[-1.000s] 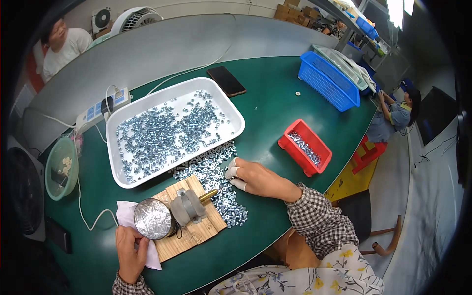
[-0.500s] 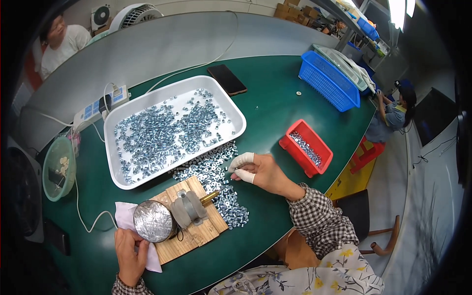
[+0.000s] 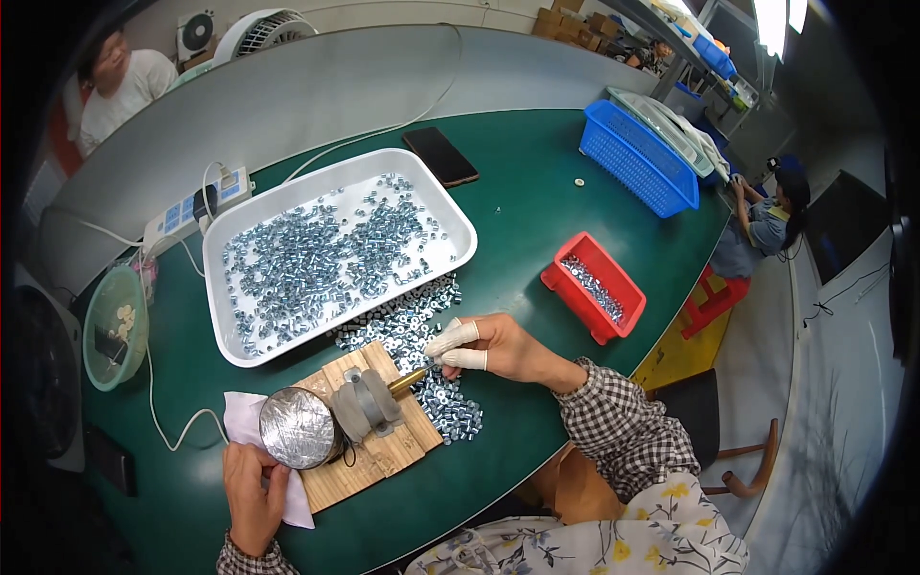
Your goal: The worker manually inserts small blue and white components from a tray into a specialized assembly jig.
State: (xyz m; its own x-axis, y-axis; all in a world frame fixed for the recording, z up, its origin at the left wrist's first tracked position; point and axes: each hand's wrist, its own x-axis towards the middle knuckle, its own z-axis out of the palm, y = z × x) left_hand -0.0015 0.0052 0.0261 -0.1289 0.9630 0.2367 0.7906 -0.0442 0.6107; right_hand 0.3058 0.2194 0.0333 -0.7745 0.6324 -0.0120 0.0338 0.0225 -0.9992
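My right hand [image 3: 498, 347], with pale finger covers on its thumb and forefinger, pinches a small metal sleeve at the tip of a brass rod [image 3: 406, 381]. The rod sticks out of a grey clamped body [image 3: 367, 404] fixed on a wooden board [image 3: 414, 446]. At the body's other end is a round part wrapped in silver film [image 3: 295, 428]. My left hand [image 3: 251, 498] is closed beside its lower left edge, over a white cloth [image 3: 243, 410]; what its fingers grip is hidden. A pile of small metal sleeves [image 3: 452, 410] lies under my right hand.
A white tray [image 3: 470, 235] of metal sleeves stands behind the board. To the right is a red bin [image 3: 621, 321] holding more, with a blue basket [image 3: 640, 158] farther back. A phone [image 3: 441, 156], power strip [image 3: 196, 211] and green bowl [image 3: 139, 326] sit around the table. Two people are nearby.
My right hand has moved left and slightly down, bringing its pinched fingers to the tip of the brass rod. My left hand has stayed in place.
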